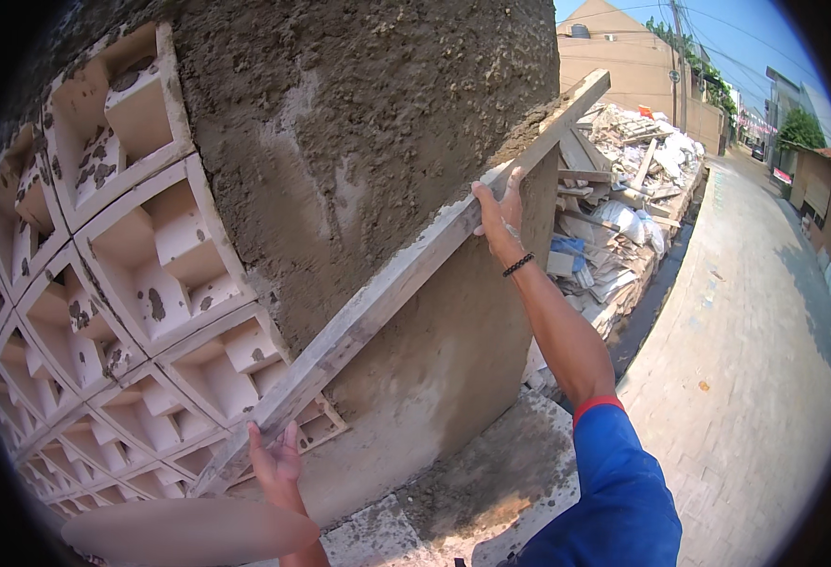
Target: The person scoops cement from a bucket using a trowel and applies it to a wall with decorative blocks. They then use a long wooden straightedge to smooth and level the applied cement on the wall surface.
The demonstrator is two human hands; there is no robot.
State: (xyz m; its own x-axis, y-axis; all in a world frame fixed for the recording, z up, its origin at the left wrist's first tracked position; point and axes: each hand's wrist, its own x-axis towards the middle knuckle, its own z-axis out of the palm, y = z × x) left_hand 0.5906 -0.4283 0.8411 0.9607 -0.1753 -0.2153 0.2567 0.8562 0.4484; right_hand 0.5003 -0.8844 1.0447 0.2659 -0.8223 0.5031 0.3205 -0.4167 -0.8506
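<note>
A long, pale plasterer's straightedge (377, 307) lies slantwise against the wall, from the lower left up to the upper right. My right hand (500, 219) grips its upper part, thumb up along the bar; a dark bead bracelet circles that wrist. Lower down, my left hand (278, 460) holds the bar near its bottom end, with part of the fingers hidden. Above the bar, the fresh grey-brown plaster (359, 123) is rough and lumpy; below it, the plaster surface (434, 359) looks smoother. Wet mortar has gathered along the bar's upper edge.
Pale vent blocks (165, 250) with mortar splashes fill the wall's left side. Mortar is spilled on the ledge (491, 463) at the wall's foot. Beyond the corner lies a rubble heap (623, 208) beside a gutter (666, 293), and a paved lane (732, 378) runs along the right.
</note>
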